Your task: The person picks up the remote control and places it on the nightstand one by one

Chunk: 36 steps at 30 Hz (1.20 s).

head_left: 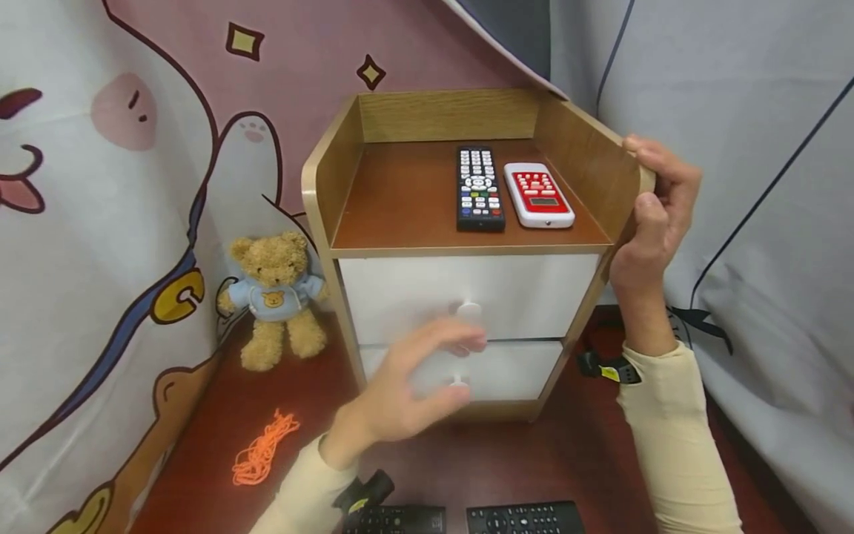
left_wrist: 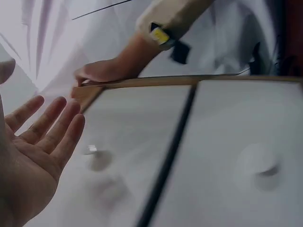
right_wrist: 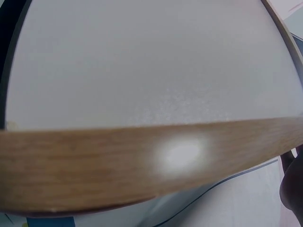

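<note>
A small wooden cabinet (head_left: 587, 152) with two white drawers stands in the middle of the head view. My right hand (head_left: 650, 215) grips the upper front edge of its right side panel, fingers over the edge and thumb in front. In front of the drawers, my left hand (head_left: 407, 386) hovers with fingers spread, near the upper drawer's round knob (head_left: 469, 308) and holding nothing. Both drawers look closed. The left wrist view shows the left hand (left_wrist: 35, 161) beside the blurred drawer fronts (left_wrist: 236, 123). A black remote (head_left: 479, 189) and a red-and-white remote (head_left: 539, 195) lie on the cabinet top.
A teddy bear (head_left: 272, 297) in a blue hoodie sits left of the cabinet. Orange string (head_left: 262, 449) lies on the dark red surface at front left. Two black remotes (head_left: 407, 519) (head_left: 527, 518) lie at the near edge. Fabric hangs behind and on both sides.
</note>
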{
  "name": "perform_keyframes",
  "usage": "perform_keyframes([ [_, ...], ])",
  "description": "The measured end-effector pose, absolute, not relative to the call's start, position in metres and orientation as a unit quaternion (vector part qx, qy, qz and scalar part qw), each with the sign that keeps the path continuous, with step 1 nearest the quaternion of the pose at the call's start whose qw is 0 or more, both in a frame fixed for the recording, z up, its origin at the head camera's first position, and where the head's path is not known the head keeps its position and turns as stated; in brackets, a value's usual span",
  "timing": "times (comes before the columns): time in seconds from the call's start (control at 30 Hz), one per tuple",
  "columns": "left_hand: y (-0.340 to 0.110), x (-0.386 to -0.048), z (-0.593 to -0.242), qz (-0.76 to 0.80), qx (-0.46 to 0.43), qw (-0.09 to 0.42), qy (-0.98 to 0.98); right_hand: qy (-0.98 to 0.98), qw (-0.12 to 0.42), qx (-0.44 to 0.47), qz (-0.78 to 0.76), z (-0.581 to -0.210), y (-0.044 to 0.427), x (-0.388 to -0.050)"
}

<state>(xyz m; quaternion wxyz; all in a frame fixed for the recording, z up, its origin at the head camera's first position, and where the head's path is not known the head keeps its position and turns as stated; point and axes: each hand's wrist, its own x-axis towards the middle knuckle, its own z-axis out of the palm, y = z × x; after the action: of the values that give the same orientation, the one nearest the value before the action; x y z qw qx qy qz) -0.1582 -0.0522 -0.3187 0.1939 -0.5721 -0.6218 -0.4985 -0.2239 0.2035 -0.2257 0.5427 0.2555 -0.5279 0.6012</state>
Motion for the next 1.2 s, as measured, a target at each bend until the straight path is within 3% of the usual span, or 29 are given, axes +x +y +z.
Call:
perform_keyframes([
  [0.43,-0.027,-0.123,-0.440,-0.440,-0.535,0.006,-0.721,-0.540,0.543,0.251,0.592,-0.227,0.205,-0.225],
  [0.57,-0.022,-0.110,-0.480,-0.430,-0.506,-0.088,-0.743,-0.540,0.542,0.253,0.593,-0.226,0.204,-0.225],
  [0.63,-0.020,-0.106,-0.496,-0.409,-0.498,-0.112,-0.757,-0.536,0.542,0.255,0.595,-0.226,0.203,-0.226],
  [0.7,-0.018,-0.104,-0.509,-0.372,-0.503,-0.106,-0.773,-0.531,0.544,0.255,0.597,-0.226,0.203,-0.226],
  [0.93,-0.012,-0.098,-0.539,-0.236,-0.534,0.004,-0.812,-0.523,0.542,0.266,0.601,-0.224,0.203,-0.227],
  [1.2,-0.012,-0.095,-0.541,-0.206,-0.505,-0.038,-0.838,-0.530,0.539,0.265,0.599,-0.225,0.203,-0.226],
])
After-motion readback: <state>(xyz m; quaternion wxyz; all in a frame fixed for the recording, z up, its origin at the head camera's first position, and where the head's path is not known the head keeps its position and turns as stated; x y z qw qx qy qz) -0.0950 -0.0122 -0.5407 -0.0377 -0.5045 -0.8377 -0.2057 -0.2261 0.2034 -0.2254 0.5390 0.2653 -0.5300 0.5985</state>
